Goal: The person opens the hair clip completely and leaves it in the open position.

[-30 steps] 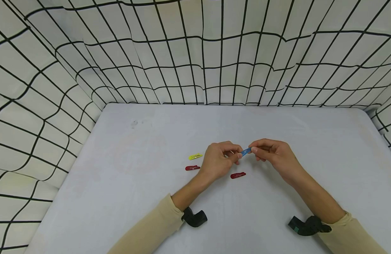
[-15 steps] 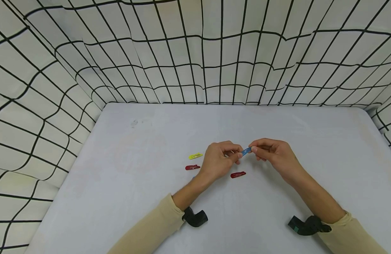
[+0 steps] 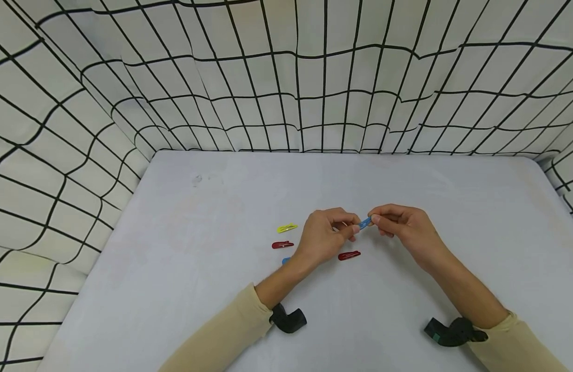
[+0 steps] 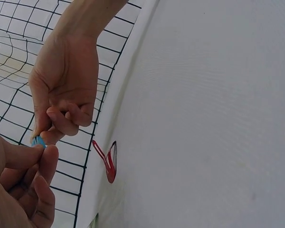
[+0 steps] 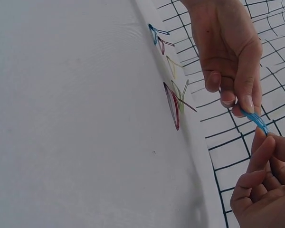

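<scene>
In the head view, a blue snap hair clip [image 3: 365,223] is held between both hands above the table. My left hand [image 3: 327,233] pinches one end of it between thumb and fingers. At the other end, the thumb and index finger of my right hand [image 3: 401,223] grip it. The right wrist view also shows this blue clip [image 5: 255,119] stretched between the fingertips. Below the hands, a red hair clip [image 3: 349,256] lies on the table. Left of my left hand lie a yellow clip [image 3: 287,228] and another red clip [image 3: 282,245].
A second blue clip [image 3: 285,261] is partly hidden behind the left wrist. A green clip [image 5: 181,95] shows in the right wrist view. The white table [image 3: 212,268] is bordered by white walls with a black grid [image 3: 267,77].
Both hands have shifted slightly to the right with the blue clip between them. The second blue clip now shows more beside the left wrist.
</scene>
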